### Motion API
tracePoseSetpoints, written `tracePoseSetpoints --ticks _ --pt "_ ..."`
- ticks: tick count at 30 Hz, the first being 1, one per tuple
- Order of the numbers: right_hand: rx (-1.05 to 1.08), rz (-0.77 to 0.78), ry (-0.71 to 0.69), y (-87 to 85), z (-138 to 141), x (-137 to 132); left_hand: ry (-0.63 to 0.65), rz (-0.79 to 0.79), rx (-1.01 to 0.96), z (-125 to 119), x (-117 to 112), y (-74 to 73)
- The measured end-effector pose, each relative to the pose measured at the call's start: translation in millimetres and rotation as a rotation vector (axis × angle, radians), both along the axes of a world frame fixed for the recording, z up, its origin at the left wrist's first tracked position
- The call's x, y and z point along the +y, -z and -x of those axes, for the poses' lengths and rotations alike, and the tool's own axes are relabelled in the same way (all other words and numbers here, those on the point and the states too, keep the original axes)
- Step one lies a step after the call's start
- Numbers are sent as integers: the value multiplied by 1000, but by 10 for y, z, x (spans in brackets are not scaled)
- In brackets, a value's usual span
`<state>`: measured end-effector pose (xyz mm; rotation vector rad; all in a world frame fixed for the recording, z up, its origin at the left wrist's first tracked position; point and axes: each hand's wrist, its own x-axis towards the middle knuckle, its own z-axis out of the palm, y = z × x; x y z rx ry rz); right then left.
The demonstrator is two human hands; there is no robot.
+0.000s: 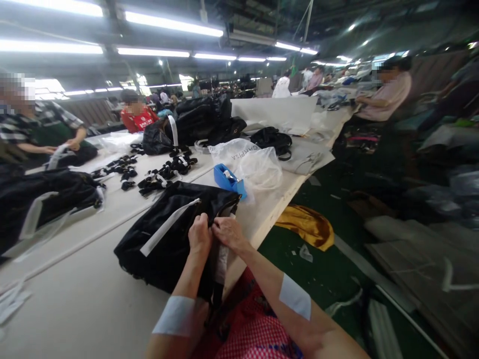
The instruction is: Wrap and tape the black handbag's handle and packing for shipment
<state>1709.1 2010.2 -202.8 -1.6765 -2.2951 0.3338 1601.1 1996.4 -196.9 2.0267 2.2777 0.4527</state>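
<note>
A black bag (pixel 164 234) with a white paper strip across it lies on the white table (pixel 75 294) right in front of me. My left hand (pixel 199 235) and my right hand (pixel 229 232) meet at the bag's near right edge, both with fingers closed, pinching the black fabric there. A strip of white material (pixel 222 262) hangs below my right hand. White bands wrap both my forearms.
A blue tape dispenser (pixel 228 179) and a clear plastic bag (pixel 250 162) lie just beyond the bag. Black straps (pixel 164 174) and more black bags (pixel 202 122) cover the table further back. Other people sit at the left and far right. Yellow cloth (pixel 307 224) lies on the green floor.
</note>
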Motion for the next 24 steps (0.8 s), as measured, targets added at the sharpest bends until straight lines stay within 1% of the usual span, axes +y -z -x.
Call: tracePoseSetpoints --ticks 2,6,8,10,12,14,15,17,19,22,24 --pt "-9 1 -9 -36 -4 40 -14 7 -8 -22 38 -53" --pt "-29 -72 -33 -70 -79 157 -7 22 -5 -40 44 -115" --pt "-43 -103 29 -89 -188 269 -34 24 12 -22 19 -130" --pt "-59 -106 146 -125 -345 413 -66 24 24 3 -13 -141" --pt "-76 -86 245 -171 -512 556 -63 28 31 31 -44 -153" --pt "-93 -57 284 -210 -634 654 -29 38 56 79 -79 -168" --pt "-101 -35 278 -221 -668 673 -11 42 76 121 -102 -177" --pt "-117 28 221 -220 -678 637 25 56 122 260 -175 -190" --pt "-134 94 118 -192 -646 500 87 99 161 466 -313 -184" --pt "-157 205 -119 -148 -644 216 206 214 188 818 -673 -126" --pt "-181 306 -268 -149 -713 114 288 237 129 1030 -990 -68"
